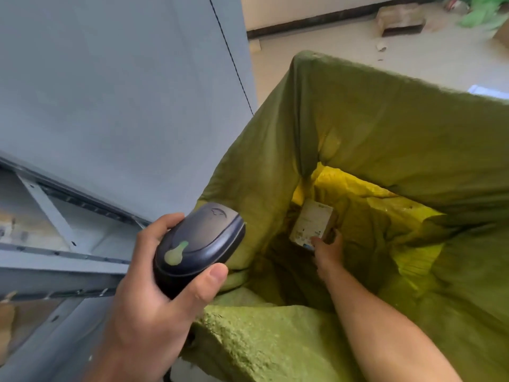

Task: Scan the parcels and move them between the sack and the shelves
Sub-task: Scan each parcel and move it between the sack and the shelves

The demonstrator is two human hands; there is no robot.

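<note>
Head view: our left hand point(143, 285) grips the scanner point(198, 244); lower right, our right hand point(327, 250) holds a box point(312, 226) in the sack point(399, 139).

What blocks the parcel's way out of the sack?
Nothing visible. The right hand grips the parcel deep in the sack; its mouth above is open. The left hand holds the scanner at the left rim, off to the side.
</note>
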